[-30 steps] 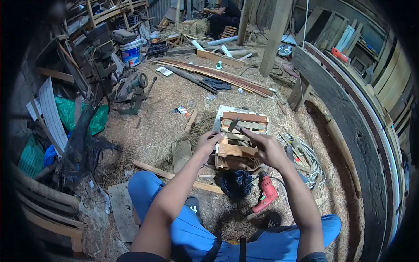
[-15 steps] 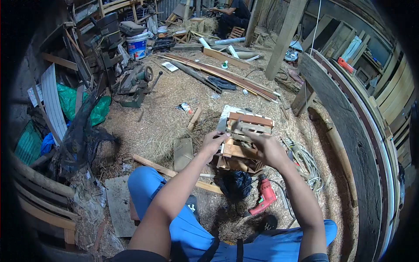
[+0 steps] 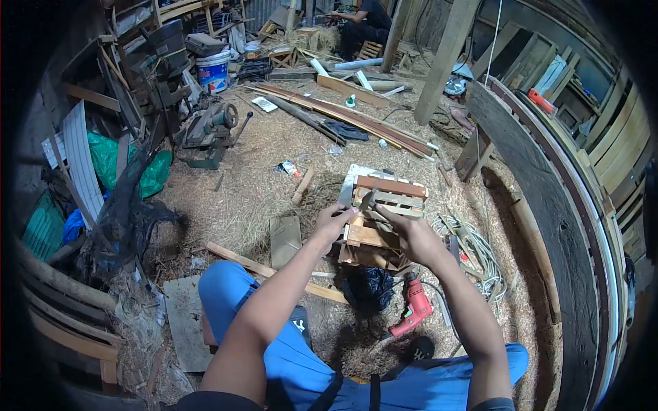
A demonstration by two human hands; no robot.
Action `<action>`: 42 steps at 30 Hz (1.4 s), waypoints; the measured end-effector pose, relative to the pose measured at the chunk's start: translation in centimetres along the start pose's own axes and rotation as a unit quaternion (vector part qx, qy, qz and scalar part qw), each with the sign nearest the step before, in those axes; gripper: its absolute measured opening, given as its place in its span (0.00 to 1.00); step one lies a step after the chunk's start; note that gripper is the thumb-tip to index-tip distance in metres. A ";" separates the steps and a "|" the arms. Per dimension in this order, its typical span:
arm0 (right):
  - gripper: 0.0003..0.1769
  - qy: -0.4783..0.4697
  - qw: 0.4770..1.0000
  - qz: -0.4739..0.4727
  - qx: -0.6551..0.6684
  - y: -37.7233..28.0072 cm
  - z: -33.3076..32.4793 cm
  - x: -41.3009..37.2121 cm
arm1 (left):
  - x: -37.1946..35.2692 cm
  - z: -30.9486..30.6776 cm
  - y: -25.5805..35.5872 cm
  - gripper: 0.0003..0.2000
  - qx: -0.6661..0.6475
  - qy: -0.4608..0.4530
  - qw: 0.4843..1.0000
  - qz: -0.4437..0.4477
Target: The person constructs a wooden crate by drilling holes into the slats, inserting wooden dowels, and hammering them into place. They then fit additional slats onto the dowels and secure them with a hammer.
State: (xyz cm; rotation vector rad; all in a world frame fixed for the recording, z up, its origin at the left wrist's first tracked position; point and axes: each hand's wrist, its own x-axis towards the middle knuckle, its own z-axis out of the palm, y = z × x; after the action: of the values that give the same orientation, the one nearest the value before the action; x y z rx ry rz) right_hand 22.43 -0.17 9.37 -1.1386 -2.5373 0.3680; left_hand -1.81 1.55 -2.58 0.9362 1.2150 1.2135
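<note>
nearest, the person's knees in blue trousers (image 3: 274, 356) framed a red drill (image 3: 417, 309) lying on the sawdust floor, with a black bag (image 3: 370, 288) just beside it. beyond these stood a wooden crate (image 3: 373, 236), slatted, resting on the floor between the two forearms. the left hand (image 3: 334, 222) gripped the crate's left edge, fingers curled over a slat and thumb against the side. the right hand (image 3: 411, 236) was closed round the handle of a hammer (image 3: 368, 200), whose head sat over the crate's upper slats; it seemed to touch the wood, though the view was too small to be sure. a coil of pale cable (image 3: 476, 250) lay to the right of the crate, a flat board (image 3: 284, 240) to its left. farther off were a green machine (image 3: 209, 133), long planks (image 3: 343, 116) and a white bucket (image 3: 214, 70), and at the back another person (image 3: 360, 20) sat low.
</note>
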 end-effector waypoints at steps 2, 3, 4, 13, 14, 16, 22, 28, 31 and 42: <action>0.45 -0.014 1.000 0.020 0.011 -0.7 -0.9 0.2 | 1.0 0.0 -1.5 0.14 -0.006 0.040 0.999 -0.002; 0.44 -0.031 0.998 0.042 0.023 -1.0 -1.4 0.3 | 0.7 0.0 -1.0 0.14 -0.006 0.040 0.999 -0.002; 0.44 -0.031 0.998 0.043 0.024 -1.1 -1.8 0.4 | 0.0 0.0 -0.2 0.14 -0.011 0.022 1.000 -0.005; 0.45 0.004 0.999 0.040 0.033 -0.9 -1.6 0.1 | -0.2 0.1 0.3 0.16 0.003 0.011 1.000 -0.001; 0.44 -0.046 0.998 0.042 -0.002 -0.7 -1.4 0.1 | -0.1 0.0 0.1 0.16 0.003 0.009 1.000 0.008; 0.43 -0.057 0.996 0.064 -0.007 -0.4 -1.6 0.4 | 0.1 0.0 0.0 0.16 0.006 0.010 1.000 0.008; 0.43 0.132 0.983 0.034 0.124 -1.1 -2.9 0.6 | -0.6 0.4 0.7 0.16 0.011 0.023 1.000 -0.008; 0.43 -0.031 0.999 0.024 0.007 0.0 -0.8 0.0 | -0.6 0.6 0.5 0.15 0.016 0.030 0.999 0.005; 0.44 -0.038 0.998 0.049 0.003 -0.9 -2.2 0.1 | -0.6 0.5 0.6 0.15 0.004 0.035 0.999 0.010; 0.50 -0.042 0.998 0.044 0.018 -0.5 -0.8 -0.4 | -0.7 0.7 0.4 0.15 -0.022 0.032 0.999 0.012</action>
State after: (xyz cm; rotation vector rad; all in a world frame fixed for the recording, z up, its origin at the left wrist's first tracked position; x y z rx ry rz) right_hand 22.64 -0.72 10.19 -1.2498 -2.5460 0.4902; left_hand -1.15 1.00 -1.93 0.8869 1.2263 1.2934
